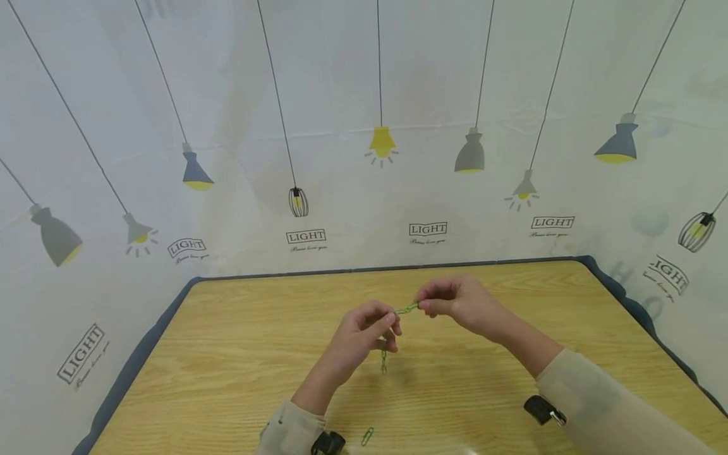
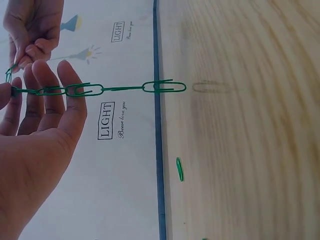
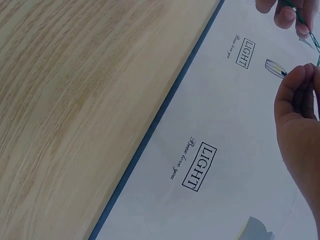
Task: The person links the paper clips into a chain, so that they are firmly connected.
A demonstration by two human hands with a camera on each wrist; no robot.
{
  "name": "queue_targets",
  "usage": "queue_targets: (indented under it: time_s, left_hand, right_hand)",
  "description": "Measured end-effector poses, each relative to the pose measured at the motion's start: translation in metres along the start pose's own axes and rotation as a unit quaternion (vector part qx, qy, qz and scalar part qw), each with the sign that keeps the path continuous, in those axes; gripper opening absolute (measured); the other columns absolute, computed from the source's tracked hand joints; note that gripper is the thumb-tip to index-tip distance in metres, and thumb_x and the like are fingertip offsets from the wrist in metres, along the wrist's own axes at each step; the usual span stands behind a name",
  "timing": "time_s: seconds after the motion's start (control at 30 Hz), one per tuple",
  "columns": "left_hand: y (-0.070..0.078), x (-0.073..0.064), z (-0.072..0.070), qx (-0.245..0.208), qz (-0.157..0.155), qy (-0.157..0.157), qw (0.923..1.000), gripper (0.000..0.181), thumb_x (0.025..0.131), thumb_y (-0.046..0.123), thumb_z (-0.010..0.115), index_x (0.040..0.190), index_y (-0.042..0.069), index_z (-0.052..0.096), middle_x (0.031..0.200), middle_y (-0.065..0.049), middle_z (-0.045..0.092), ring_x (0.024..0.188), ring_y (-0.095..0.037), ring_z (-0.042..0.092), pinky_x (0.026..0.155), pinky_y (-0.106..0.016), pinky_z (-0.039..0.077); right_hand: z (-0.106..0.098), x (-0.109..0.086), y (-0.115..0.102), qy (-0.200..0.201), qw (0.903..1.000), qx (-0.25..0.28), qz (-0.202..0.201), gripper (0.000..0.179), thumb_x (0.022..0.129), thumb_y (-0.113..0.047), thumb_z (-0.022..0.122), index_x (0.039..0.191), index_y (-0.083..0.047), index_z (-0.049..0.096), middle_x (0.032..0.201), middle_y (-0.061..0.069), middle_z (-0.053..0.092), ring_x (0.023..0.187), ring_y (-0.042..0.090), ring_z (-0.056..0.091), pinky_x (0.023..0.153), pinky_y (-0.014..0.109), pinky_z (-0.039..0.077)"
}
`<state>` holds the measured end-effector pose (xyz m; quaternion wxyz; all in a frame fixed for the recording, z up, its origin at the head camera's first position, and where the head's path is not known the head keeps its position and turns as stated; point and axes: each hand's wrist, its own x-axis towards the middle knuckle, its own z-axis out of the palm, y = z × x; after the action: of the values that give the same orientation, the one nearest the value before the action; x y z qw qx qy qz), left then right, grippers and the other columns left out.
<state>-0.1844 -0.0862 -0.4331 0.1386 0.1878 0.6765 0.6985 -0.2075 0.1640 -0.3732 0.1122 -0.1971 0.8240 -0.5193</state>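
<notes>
A chain of linked green paper clips (image 2: pixel 85 90) runs between my two hands, above the table. My left hand (image 1: pixel 364 338) pinches it between thumb and index finger, and its lower links hang down past the other fingers. To the right and slightly higher, my right hand (image 1: pixel 463 304) pinches the chain's other end at the fingertips. A short stretch of the chain (image 1: pixel 406 309) spans the gap between the hands. One loose green paper clip (image 1: pixel 368 436) lies on the table near the front, below the left hand; the left wrist view shows this clip (image 2: pixel 180 169) too.
The wooden table (image 1: pixel 239 354) has a dark blue edging (image 1: pixel 364 270) along its back and sides. Behind it stands a pale wall covering (image 1: pixel 352 202) printed with hanging lamps and the word LIGHT. Black straps (image 1: pixel 540 409) show at both sleeves.
</notes>
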Motion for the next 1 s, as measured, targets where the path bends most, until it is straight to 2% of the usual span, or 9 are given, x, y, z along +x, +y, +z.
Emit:
queue_targets:
  time_s: [0.1,0.2,0.37,0.43,0.63,0.77,0.87,1.0]
  left_hand:
    - [-0.001,0.0,0.0,0.005,-0.002,-0.01,0.9999,0.025,0.113,0.025,0.056,0.118,0.002,0.065,0.101,0.002,0.067,0.083,-0.014,0.066,0.085,-0.034,0.064]
    - [-0.003,0.0,-0.001,0.02,-0.004,-0.022,0.9996,0.027,0.113,0.025,0.055,0.121,0.001,0.065,0.103,-0.001,0.069,0.087,-0.015,0.068,0.089,-0.034,0.063]
    - [-0.003,-0.001,-0.004,0.082,-0.001,-0.041,0.9958,0.03,0.112,0.026,0.057,0.132,0.005,0.065,0.117,-0.015,0.075,0.106,-0.02,0.072,0.101,-0.042,0.061]
    - [0.0,0.0,-0.004,0.107,0.006,-0.043,0.9933,0.031,0.111,0.027,0.059,0.135,0.008,0.065,0.124,-0.016,0.075,0.114,-0.023,0.072,0.106,-0.046,0.058]
    - [0.015,0.005,-0.004,0.148,0.021,-0.024,0.9885,0.033,0.109,0.033,0.064,0.137,0.016,0.065,0.133,-0.005,0.074,0.123,-0.02,0.07,0.112,-0.048,0.055]
    - [0.023,0.008,-0.004,0.147,0.031,-0.007,0.9887,0.033,0.108,0.033,0.064,0.137,0.017,0.066,0.134,-0.008,0.073,0.125,-0.019,0.068,0.109,-0.046,0.056]
    - [0.025,0.009,-0.005,0.148,0.039,0.002,0.9882,0.032,0.109,0.032,0.063,0.135,0.014,0.067,0.13,-0.012,0.074,0.121,-0.022,0.07,0.105,-0.043,0.058]
    - [0.026,0.008,-0.008,0.151,0.042,0.009,0.9876,0.027,0.109,0.029,0.063,0.126,0.01,0.072,0.116,-0.012,0.077,0.113,-0.032,0.074,0.103,-0.039,0.061]
  right_hand:
    - [0.0,0.001,-0.002,0.005,1.0,0.003,-0.003,0.017,0.102,-0.017,0.073,0.112,-0.004,0.076,0.099,0.005,0.075,0.097,0.029,0.07,0.08,0.033,0.059]
    - [0.001,0.002,-0.006,0.006,0.9999,0.001,-0.011,0.017,0.102,-0.018,0.073,0.112,-0.004,0.076,0.098,0.004,0.075,0.094,0.026,0.07,0.078,0.032,0.059]
    - [0.004,0.004,-0.012,0.002,0.9998,0.0,-0.018,0.017,0.102,-0.018,0.073,0.111,-0.005,0.076,0.098,0.004,0.074,0.091,0.022,0.068,0.076,0.032,0.058]
    - [0.005,0.004,-0.013,0.003,0.9998,-0.001,-0.02,0.016,0.102,-0.018,0.073,0.111,-0.005,0.076,0.098,0.004,0.074,0.091,0.022,0.068,0.076,0.032,0.058]
    - [0.008,0.006,-0.014,0.009,0.9996,0.005,-0.025,0.015,0.103,-0.015,0.072,0.112,-0.004,0.076,0.097,0.004,0.075,0.091,0.023,0.067,0.075,0.031,0.057]
    - [0.013,0.008,-0.012,0.013,0.9991,0.018,-0.036,0.014,0.102,-0.012,0.072,0.111,-0.002,0.076,0.096,0.005,0.075,0.088,0.02,0.068,0.073,0.03,0.057]
    - [0.016,0.01,-0.01,0.017,0.9986,0.028,-0.042,0.013,0.101,-0.01,0.072,0.11,-0.002,0.076,0.095,0.005,0.074,0.087,0.02,0.068,0.073,0.029,0.058]
    - [0.02,0.01,-0.008,0.016,0.9988,0.027,-0.037,0.013,0.102,-0.012,0.072,0.111,-0.004,0.077,0.096,0.004,0.075,0.088,0.023,0.068,0.075,0.03,0.059]
